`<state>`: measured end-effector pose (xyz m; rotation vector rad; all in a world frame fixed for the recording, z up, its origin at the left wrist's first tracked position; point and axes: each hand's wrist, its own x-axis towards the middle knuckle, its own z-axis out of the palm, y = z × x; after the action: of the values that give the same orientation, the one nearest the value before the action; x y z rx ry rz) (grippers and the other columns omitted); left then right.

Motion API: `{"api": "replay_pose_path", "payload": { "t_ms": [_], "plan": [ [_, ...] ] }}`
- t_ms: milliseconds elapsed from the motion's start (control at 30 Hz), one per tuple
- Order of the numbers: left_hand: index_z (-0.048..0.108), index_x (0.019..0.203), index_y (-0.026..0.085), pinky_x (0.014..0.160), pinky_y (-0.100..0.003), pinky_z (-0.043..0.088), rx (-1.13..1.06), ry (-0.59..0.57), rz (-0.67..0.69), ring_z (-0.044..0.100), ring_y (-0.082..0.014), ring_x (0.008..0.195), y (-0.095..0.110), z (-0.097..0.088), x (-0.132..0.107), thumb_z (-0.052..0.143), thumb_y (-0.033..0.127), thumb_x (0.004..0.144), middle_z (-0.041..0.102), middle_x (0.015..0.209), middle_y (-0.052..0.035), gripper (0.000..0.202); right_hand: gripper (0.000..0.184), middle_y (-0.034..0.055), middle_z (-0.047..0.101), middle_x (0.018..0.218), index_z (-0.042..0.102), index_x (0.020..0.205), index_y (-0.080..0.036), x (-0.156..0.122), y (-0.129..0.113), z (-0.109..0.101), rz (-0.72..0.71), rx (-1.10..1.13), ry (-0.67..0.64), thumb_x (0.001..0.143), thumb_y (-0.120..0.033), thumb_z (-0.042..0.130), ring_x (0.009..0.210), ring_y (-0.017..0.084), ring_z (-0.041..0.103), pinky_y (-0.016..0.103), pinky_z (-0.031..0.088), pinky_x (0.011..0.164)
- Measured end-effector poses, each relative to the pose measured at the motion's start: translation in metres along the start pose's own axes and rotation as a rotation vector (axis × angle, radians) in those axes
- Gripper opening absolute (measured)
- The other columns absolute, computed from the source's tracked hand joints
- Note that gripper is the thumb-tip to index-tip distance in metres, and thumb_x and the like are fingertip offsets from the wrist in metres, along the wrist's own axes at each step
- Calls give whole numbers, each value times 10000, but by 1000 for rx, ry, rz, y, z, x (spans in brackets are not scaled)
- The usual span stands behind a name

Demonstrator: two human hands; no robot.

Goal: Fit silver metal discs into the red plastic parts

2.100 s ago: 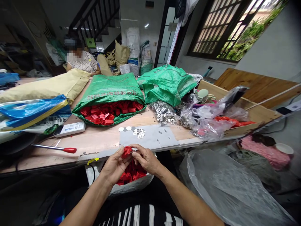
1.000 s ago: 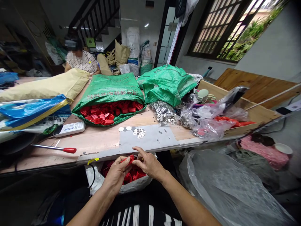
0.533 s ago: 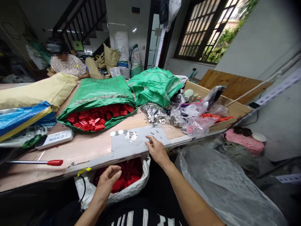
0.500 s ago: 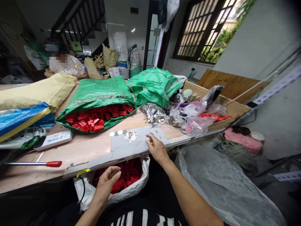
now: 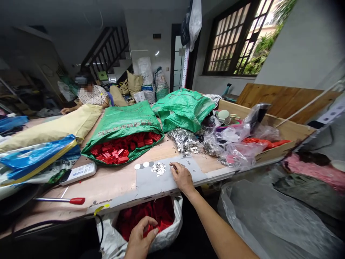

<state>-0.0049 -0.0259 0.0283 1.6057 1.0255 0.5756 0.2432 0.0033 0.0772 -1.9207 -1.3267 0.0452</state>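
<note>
My right hand point(image 5: 182, 178) is closed around thin, dark tweezers point(image 5: 174, 166), whose tips point left above the grey sheet point(image 5: 151, 187) on the table. Just left of those tips lies a pile of small shiny silver pieces point(image 5: 158, 169). Two white discs point(image 5: 146, 164) and grey ones sit in a row beside the pile. Low in front of the table, my left hand point(image 5: 141, 233) hovers over a white sack point(image 5: 176, 225) of red pieces point(image 5: 159, 212). Its fingers are loosely curled, with a gap to the thumb, and I see nothing in them.
A green sack point(image 5: 129, 115) spills red blocks point(image 5: 113, 153) at the table's middle. Bags of silver pieces point(image 5: 183, 140) and a wooden tray point(image 5: 293, 133) stand right. A red-handled lever point(image 5: 77, 200) and a white boxy device point(image 5: 81, 172) lie left. Another person point(image 5: 93, 95) sits behind.
The camera view has shifted, so the table appears lower and further right. My right hand's tweezers now show plainly near the silver pile. My left hand has lowered over the white sack.
</note>
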Motion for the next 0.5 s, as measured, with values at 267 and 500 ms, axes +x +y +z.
{"api": "replay_pose_path", "payload": {
  "t_ms": [267,500],
  "plan": [
    [663,765,187,715,-273,438,135,-69,66,598,-191,749,-10,-2,3,625,308,719,688,774,-31,135,206,38,697,950,631,985,-201,-4,5,7,-53,-130,109,916,-248,443,869,179,643,261,440,742],
    [667,779,185,710,-256,428,221,-119,106,596,-176,742,-10,-5,9,617,233,692,697,786,-18,111,225,41,701,954,636,993,-204,-2,8,12,-76,-191,128,927,-257,427,841,176,650,254,428,711]
  ]
}}
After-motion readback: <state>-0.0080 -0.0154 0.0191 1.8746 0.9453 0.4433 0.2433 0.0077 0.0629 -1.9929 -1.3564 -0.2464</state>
